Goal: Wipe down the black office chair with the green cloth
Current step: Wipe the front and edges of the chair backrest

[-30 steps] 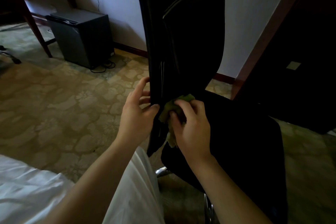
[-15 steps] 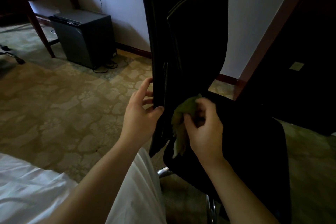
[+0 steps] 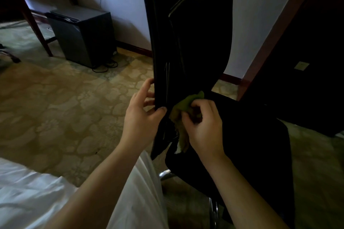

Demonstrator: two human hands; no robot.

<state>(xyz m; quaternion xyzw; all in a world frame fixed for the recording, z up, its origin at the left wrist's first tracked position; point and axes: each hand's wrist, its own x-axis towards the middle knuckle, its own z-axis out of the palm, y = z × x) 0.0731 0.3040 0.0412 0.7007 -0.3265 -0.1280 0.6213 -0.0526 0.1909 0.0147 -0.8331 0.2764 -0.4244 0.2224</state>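
Right hand (image 3: 204,128) pinches green cloth (image 3: 184,104) against black chair (image 3: 195,33); left hand (image 3: 141,119) grips its backrest edge; grey box (image 3: 81,35) behind.

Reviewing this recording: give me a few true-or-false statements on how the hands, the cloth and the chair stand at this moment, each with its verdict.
1. The right hand grips the green cloth. True.
2. The left hand pinches the side edge of the black office chair at its backrest. True.
3. The green cloth is pressed against the top of the backrest. False: it sits low, near where the backrest meets the seat.
4. The chair lies tipped over. False: its backrest stands upright.
5. Both hands share the cloth. False: only the right hand holds it.
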